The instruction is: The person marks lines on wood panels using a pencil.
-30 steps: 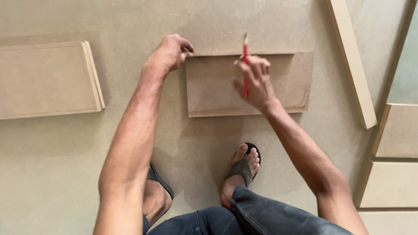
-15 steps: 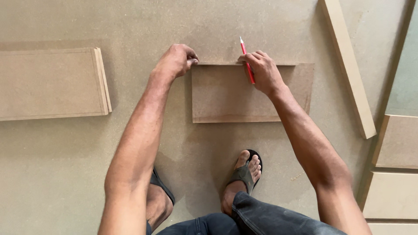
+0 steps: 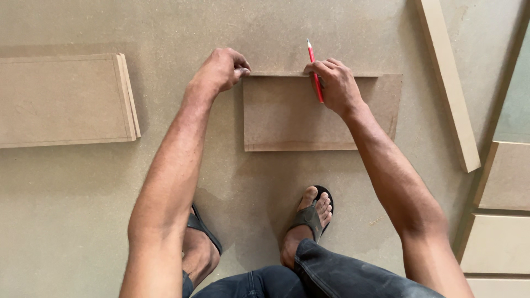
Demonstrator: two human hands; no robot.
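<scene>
A small rectangular fibreboard panel point(image 3: 287, 118) lies flat on a large fibreboard sheet point(image 3: 83, 209) in front of me. My left hand point(image 3: 221, 69) pinches the panel's far left corner. My right hand point(image 3: 335, 85) rests on the panel's far edge and grips a red pencil point(image 3: 313, 66), whose tip points away from me past that edge. My two feet in dark sandals stand on the sheet just below the panel.
A stack of similar panels point(image 3: 66, 99) lies to the left. A long narrow board strip point(image 3: 447, 83) runs diagonally at the right. More cut panels point(image 3: 505, 176) are stacked at the right edge.
My right hand came down from above the panel onto its far edge, the pencil turning to point away. The left hand stayed at the corner. The view shifted slightly.
</scene>
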